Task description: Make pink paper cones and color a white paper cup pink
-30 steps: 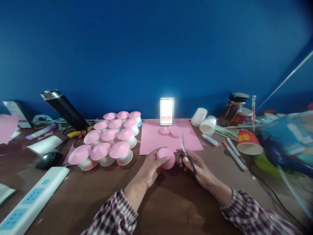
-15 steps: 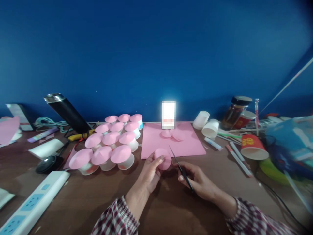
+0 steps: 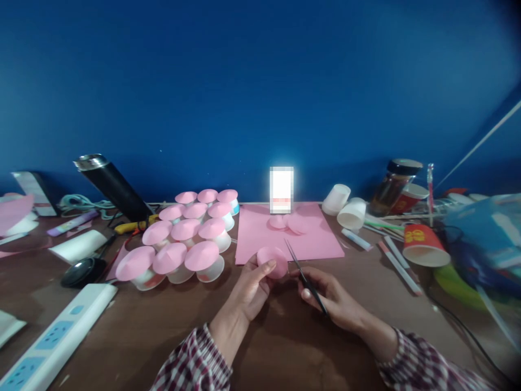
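Observation:
Between thumb and fingers, my left hand [image 3: 253, 285] holds a pink paper disc [image 3: 277, 260] over the near edge of a stack of pink paper sheets [image 3: 260, 241]. Black-handled scissors [image 3: 308, 283] are in my right hand [image 3: 329, 297], just right of the disc, blades pointing up and to the left. The blades look nearly together and do not touch the disc. More pink discs [image 3: 298, 224] lie on the sheets. To the left stand rows of paper cups [image 3: 211, 270] topped with shallow pink cones [image 3: 202, 255].
At left are a black flask [image 3: 116, 187], a white power strip [image 3: 61, 334] and a black round object [image 3: 81, 272]. A lit, blurred screen [image 3: 281, 190] stands behind the sheets. White cups [image 3: 352, 213], markers [image 3: 399, 269], a red cup [image 3: 425, 246] and a jar [image 3: 394, 187] are at right.
The disc in my left hand has tilted and turned slightly. My right hand and the scissors have shifted a little to the right, away from the disc's edge.

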### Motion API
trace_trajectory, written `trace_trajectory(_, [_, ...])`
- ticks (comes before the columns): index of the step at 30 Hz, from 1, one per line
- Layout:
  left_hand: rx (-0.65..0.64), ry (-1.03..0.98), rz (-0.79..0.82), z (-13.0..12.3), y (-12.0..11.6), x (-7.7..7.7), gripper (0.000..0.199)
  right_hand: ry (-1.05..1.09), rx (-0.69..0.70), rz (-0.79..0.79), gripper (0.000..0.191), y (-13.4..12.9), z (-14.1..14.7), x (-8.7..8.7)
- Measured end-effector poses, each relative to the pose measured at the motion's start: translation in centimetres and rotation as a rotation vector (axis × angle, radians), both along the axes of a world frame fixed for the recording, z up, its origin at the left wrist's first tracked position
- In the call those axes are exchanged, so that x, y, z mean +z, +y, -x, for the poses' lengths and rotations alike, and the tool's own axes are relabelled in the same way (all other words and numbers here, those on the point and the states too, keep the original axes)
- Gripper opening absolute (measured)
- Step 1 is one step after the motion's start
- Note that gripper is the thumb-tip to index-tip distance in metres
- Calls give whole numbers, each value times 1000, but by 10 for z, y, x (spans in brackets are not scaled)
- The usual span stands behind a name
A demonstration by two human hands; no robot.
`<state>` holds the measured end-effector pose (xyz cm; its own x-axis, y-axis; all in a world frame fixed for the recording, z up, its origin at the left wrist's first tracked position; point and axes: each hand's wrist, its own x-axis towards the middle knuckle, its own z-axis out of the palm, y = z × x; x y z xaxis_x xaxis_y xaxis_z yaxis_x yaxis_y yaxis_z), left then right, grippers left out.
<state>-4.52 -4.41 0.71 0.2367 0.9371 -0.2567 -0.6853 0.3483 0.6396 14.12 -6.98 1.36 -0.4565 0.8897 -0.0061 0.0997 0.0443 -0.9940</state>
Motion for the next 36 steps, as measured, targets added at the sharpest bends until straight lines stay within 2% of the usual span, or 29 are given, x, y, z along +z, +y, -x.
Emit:
trace_trajectory(6, [-29, -107, 27, -4, -2, 1, 17, 16, 58, -37, 34, 1, 2, 8])
trace_trajectory(11, [-46, -69, 27, -4, -3, -1, 16, 21, 48, -38, 29, 0, 3, 10])
trace_trajectory(21, [-58, 4, 21, -7, -4, -1, 18, 63, 68, -16, 27, 1, 0, 3])
trace_trajectory(36, [-70, 44, 47, -6, -3, 1, 20, 55, 58, 8, 29, 1, 0, 6])
